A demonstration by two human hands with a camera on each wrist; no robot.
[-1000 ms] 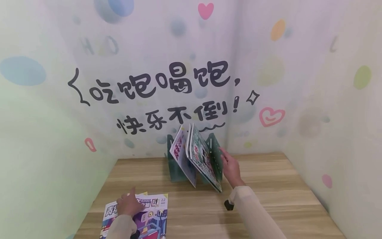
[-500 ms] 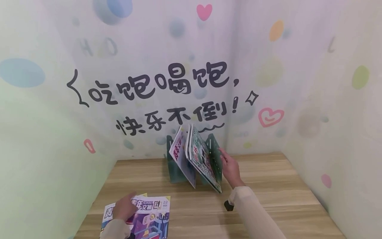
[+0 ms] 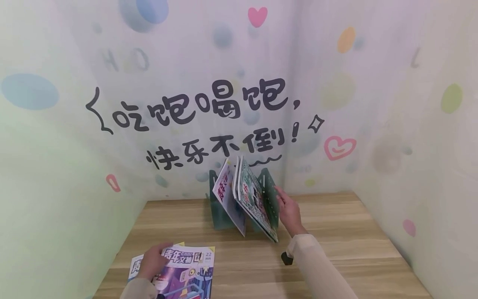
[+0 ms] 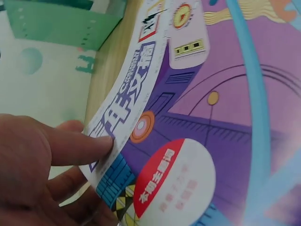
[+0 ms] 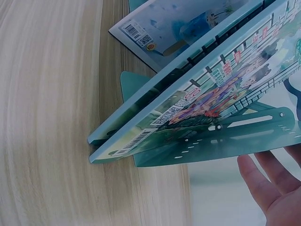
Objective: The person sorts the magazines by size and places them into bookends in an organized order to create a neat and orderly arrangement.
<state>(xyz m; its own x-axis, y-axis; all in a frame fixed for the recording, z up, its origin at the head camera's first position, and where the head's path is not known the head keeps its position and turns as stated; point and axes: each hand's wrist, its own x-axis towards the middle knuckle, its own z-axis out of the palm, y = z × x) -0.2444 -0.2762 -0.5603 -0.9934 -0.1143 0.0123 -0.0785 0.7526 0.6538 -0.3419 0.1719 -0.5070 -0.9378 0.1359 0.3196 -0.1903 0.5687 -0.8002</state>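
Note:
At the front left of the table, my left hand (image 3: 152, 262) pinches the top left edge of a purple-covered magazine (image 3: 192, 274). In the left wrist view the thumb (image 4: 89, 147) lies on the cover and the other fingers are under the edge, which bends slightly upward. Partly hidden beneath it is another magazine (image 3: 135, 265). My right hand (image 3: 290, 214) touches the outer right side of a green bookrack (image 3: 271, 195), its fingers (image 5: 256, 176) extended. Inside the rack lean a white magazine (image 3: 228, 199) and several green-covered magazines (image 3: 255, 201), tilted.
The wooden tabletop (image 3: 239, 265) meets a wall (image 3: 179, 83) at the back, printed with large characters and coloured shapes. Side walls close in on the left and right. The magazines in the rack jut forward past its front.
My left hand has shifted left and closed on the magazine's upper left edge; the purple magazine has slid slightly right. My right hand stays at the rack.

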